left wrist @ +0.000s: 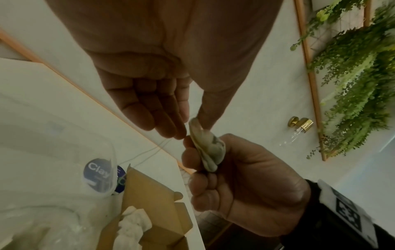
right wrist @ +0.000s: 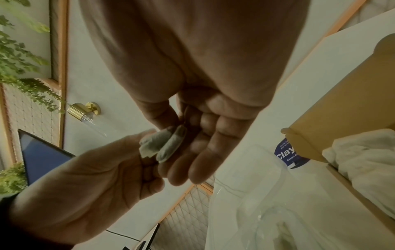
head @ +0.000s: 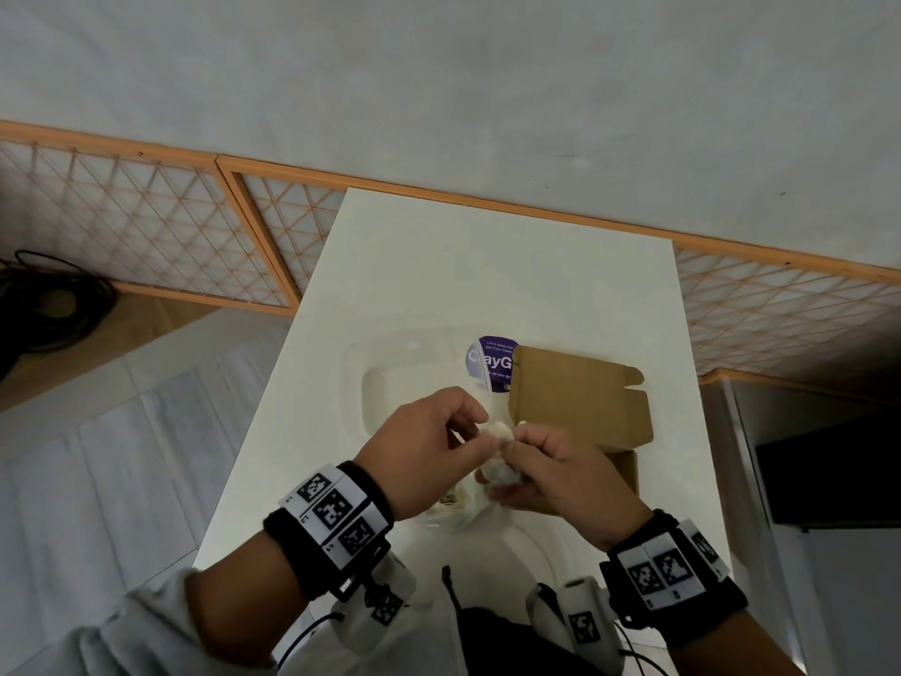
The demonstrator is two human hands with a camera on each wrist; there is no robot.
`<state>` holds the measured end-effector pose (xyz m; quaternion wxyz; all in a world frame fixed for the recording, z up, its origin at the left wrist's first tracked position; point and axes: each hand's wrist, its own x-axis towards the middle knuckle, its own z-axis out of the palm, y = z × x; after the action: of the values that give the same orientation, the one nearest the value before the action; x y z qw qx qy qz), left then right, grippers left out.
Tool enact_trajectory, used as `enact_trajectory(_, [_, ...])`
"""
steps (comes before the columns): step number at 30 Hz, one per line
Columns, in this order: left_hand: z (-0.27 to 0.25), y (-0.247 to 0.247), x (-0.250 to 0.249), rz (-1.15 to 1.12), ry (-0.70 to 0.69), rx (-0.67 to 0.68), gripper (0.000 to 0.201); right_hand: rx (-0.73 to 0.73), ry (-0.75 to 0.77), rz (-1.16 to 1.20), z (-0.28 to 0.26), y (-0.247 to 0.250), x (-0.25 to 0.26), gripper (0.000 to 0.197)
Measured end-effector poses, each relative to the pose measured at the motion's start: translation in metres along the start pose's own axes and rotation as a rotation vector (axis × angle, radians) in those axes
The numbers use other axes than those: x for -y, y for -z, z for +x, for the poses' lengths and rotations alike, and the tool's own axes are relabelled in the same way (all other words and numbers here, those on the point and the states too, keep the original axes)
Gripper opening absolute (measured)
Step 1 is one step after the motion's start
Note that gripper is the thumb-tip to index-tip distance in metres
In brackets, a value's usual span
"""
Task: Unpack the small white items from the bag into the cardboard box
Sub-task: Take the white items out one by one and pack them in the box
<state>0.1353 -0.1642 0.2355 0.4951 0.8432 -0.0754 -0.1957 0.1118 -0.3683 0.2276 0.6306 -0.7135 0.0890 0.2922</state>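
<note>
Head view: both hands, left [head: 429,444] and right [head: 551,468], pinch one white item [head: 499,431] just beside the cardboard box [head: 580,397] (lid open); tugging could drop it onto the counter [head: 487,265].

Both hands meet on a small white item above the table edge

The right hand [right wrist: 205,135] and left hand [right wrist: 89,182] pinch the pale, flattened small white item [right wrist: 164,145] together; at right, the cardboard box [right wrist: 342,108] holds crumpled white items [right wrist: 367,162], beside a clear bag [right wrist: 267,203] with a blue label [right wrist: 288,154].

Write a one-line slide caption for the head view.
Both hands, left hand and right hand, pinch a small white item above the table, beside the open cardboard box.
</note>
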Motion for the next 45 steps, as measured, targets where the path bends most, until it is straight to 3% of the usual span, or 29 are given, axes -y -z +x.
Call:
enact_trajectory(9, [0.005,-0.004,-0.001,-0.068,-0.046,-0.033,0.001,0.044,0.085,-0.053,-0.002,-0.001,0.001,0.023])
enact_trajectory(15, [0.006,-0.001,-0.001,-0.185,-0.013,0.008,0.007,0.064,0.151,-0.137,0.001,0.0,-0.005,0.026])
enact_trajectory(23, [0.002,-0.002,-0.008,0.085,-0.098,0.066,0.007,0.054,0.227,-0.192,-0.001,-0.001,-0.012,0.025])
enact_trajectory(26, [0.002,-0.006,-0.013,0.24,-0.153,0.103,0.035,-0.038,0.247,-0.335,-0.003,0.005,-0.015,0.068])
enact_trajectory(28, [0.003,-0.008,-0.017,0.295,-0.176,0.139,0.047,-0.039,0.29,-0.376,-0.004,0.009,-0.019,0.081])
enact_trajectory(30, [0.004,-0.01,-0.02,0.309,-0.194,0.154,0.041,0.025,0.316,-0.31,-0.005,0.013,-0.021,0.071])
enact_trajectory(32, [0.007,-0.01,-0.022,0.27,-0.208,0.15,0.028,0.066,0.331,-0.211,-0.007,0.015,-0.022,0.044])
enact_trajectory(35, [0.011,-0.012,-0.024,0.219,-0.223,0.137,0.015,-0.008,0.322,-0.151,-0.005,0.019,-0.033,0.015])
enact_trajectory(39, [0.016,-0.022,-0.017,0.161,-0.2,0.113,0.015,-0.071,0.308,-0.15,-0.007,0.03,-0.048,0.029])
enact_trajectory(42, [0.019,-0.029,0.0,0.202,-0.135,0.171,0.021,-0.146,0.285,-0.249,-0.012,0.045,-0.058,0.01])
enact_trajectory(45, [0.021,-0.029,0.021,0.304,-0.054,0.21,0.019,-0.189,0.205,-0.368,-0.019,0.065,-0.07,0.009])
